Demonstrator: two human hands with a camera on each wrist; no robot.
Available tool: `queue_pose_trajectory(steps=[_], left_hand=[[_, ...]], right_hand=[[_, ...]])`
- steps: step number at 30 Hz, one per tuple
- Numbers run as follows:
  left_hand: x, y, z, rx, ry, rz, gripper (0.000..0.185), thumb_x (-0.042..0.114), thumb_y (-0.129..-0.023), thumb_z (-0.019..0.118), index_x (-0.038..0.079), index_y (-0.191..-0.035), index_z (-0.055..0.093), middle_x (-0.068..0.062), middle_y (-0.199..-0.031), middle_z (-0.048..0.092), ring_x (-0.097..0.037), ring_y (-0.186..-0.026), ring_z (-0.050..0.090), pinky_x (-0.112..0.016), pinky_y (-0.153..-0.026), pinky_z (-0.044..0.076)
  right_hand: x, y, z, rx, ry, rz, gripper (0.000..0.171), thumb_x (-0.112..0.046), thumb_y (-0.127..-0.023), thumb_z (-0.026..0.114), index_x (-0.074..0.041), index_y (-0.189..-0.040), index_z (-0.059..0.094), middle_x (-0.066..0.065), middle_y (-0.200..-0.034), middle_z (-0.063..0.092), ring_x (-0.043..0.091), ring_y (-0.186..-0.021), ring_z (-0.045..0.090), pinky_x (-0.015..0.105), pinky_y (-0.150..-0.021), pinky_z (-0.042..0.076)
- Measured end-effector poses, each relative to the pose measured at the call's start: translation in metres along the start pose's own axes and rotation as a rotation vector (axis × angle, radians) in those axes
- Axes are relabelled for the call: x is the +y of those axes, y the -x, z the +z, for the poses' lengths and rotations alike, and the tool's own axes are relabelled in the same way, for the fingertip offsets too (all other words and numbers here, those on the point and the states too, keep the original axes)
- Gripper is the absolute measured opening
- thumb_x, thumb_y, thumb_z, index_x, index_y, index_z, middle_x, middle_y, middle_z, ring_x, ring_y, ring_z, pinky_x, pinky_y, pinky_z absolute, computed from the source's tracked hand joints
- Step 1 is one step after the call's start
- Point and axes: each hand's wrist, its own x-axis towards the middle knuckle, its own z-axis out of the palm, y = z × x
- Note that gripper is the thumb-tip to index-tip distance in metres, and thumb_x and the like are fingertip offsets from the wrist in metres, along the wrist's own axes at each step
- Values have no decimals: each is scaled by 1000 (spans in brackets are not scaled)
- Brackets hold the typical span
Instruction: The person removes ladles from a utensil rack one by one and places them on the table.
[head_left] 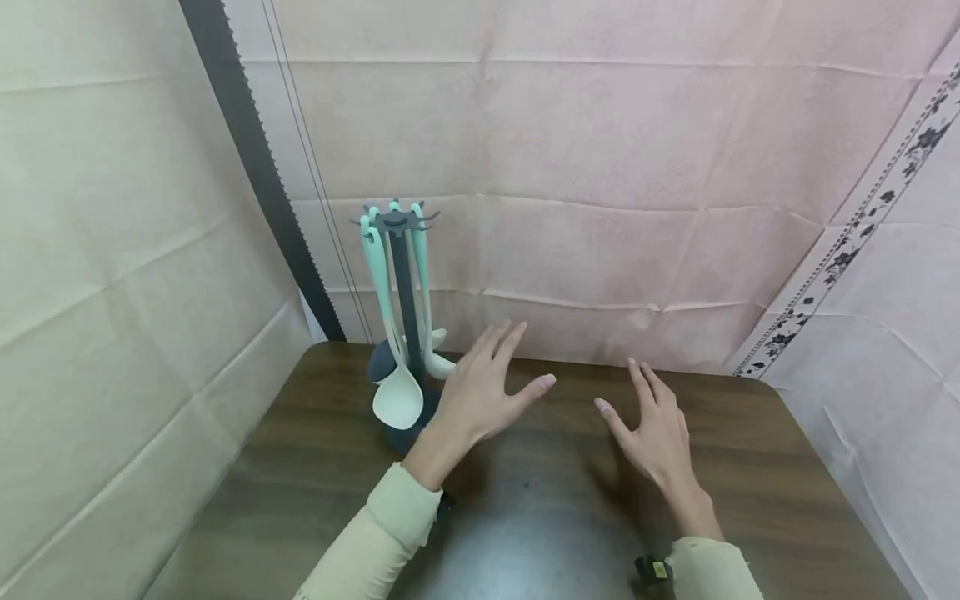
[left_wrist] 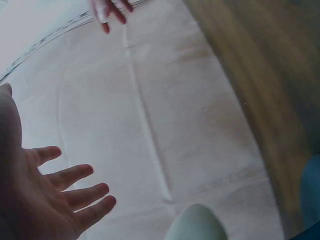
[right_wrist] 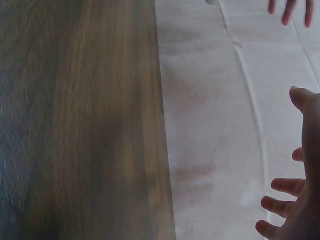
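Head view: left hand (head_left: 480, 392) spread, fingers straight, just beside the utensil stand (head_left: 402, 333) near the table's (head_left: 750, 467) far left corner; right hand (head_left: 656, 429) spread, holding nothing.

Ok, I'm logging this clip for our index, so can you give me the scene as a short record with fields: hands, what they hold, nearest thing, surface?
left hand: open, fingers spread, above the table, holds nothing
right hand: open, fingers straight, above the table, holds nothing
nearest thing: utensil stand just left of the left hand, not touched
on the stand: pale green spoons and ladle hanging
surface: dark wooden table
surroundings: pale cloth backdrop
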Motion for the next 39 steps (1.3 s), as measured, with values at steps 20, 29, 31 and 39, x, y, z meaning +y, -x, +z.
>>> queue_pose_trajectory(steps=[20, 29, 31, 39], left_hand=[[-3, -21, -91, 525, -29, 174, 89, 64, -91, 73, 12, -159, 48, -15, -160, 50, -34, -153, 40, -57, -118, 40], [2, -28, -122, 797, -83, 272, 70, 52, -92, 77, 7, -143, 64, -14, -138, 68, -33, -130, 62, -50, -103, 55], [2, -28, -127, 876, -95, 269, 61, 49, -92, 78, 6, -136, 69, -14, -125, 72, -35, -116, 65, -50, -94, 56], [-5, -35, -148, 958, -113, 96, 66, 59, -95, 67, 10, -139, 67, -17, -133, 62, -38, -129, 50, -55, -105, 43]], right_hand=[[-17, 5, 14, 10, -58, -4, 78, -51, -99, 68, -23, -166, 39, 13, -165, 43, 43, -147, 41, 74, -103, 38], [-27, 11, 22, -17, -94, 32, 76, -53, -100, 67, -26, -165, 39, 9, -165, 42, 40, -148, 40, 73, -103, 38], [-30, 12, 24, -24, -105, 32, 76, -53, -100, 66, -26, -165, 39, 9, -165, 43, 40, -148, 40, 73, -103, 38], [-39, 20, 34, -38, -134, 31, 75, -53, -99, 67, -25, -163, 43, 8, -164, 45, 37, -148, 41, 73, -105, 38]])
